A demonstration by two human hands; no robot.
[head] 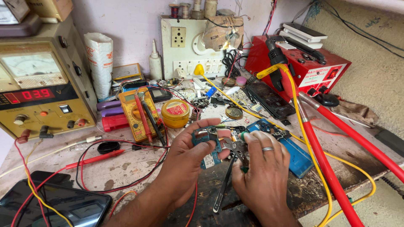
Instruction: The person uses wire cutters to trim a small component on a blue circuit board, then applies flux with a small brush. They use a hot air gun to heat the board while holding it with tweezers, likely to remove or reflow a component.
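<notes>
the workbench is crowded. at centre, the left hand grips a small blue circuit board; at its three o'clock the right hand pinches tweezers against it. likely a slip could scratch the board, or tip it among the red leads at nine o'clock.

I had both forearms reaching in from the lower edge, wrists close together. My left hand was turned palm-up, fingers curled and thumb pressed inward in a pinch. My right hand, its back toward me and a ring on one finger, was bent down, fingertips closed together.
</notes>
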